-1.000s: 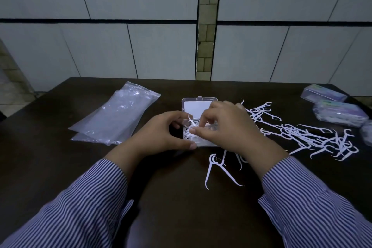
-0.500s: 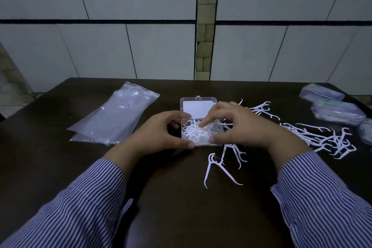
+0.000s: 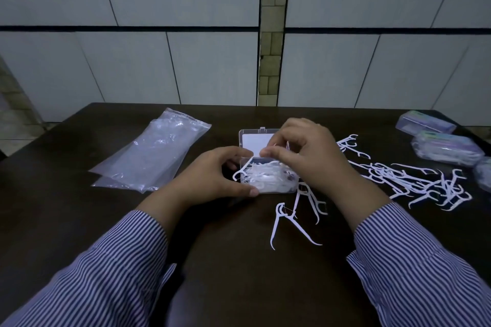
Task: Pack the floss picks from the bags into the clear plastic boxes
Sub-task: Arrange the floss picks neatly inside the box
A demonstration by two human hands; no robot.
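Observation: an open clear plastic box (image 3: 265, 183) sits at the centre of the desk (image 3: 239, 273), lid (image 3: 255, 141) laid back toward 12 o'clock, its tray heaped with white floss picks (image 3: 263, 178).

The left hand (image 3: 212, 178) holds the box at its 9 o'clock side, thumb along the near edge and fingers curled at the far corner. The right hand (image 3: 305, 156) is above the tray, thumb and forefinger closed together in a pinch; whether a pick is actually between them cannot be told.

One pick (image 3: 240, 171) hangs over the box's left rim. Loose picks (image 3: 414, 183) lie scattered at 3 o'clock, a few more (image 3: 295, 218) just at 5 o'clock. Empty bags (image 3: 151, 151) lie at 10 o'clock; closed boxes (image 3: 446, 145) stand at 2 o'clock.

Judgement: the tray looks nearly full and untidy. Recommended practice:
- Keep the left hand steady.
- Lay picks parallel, heads aligned.
- Tuck the overhanging pick inside before the lid is closed, or it may jam the latch.
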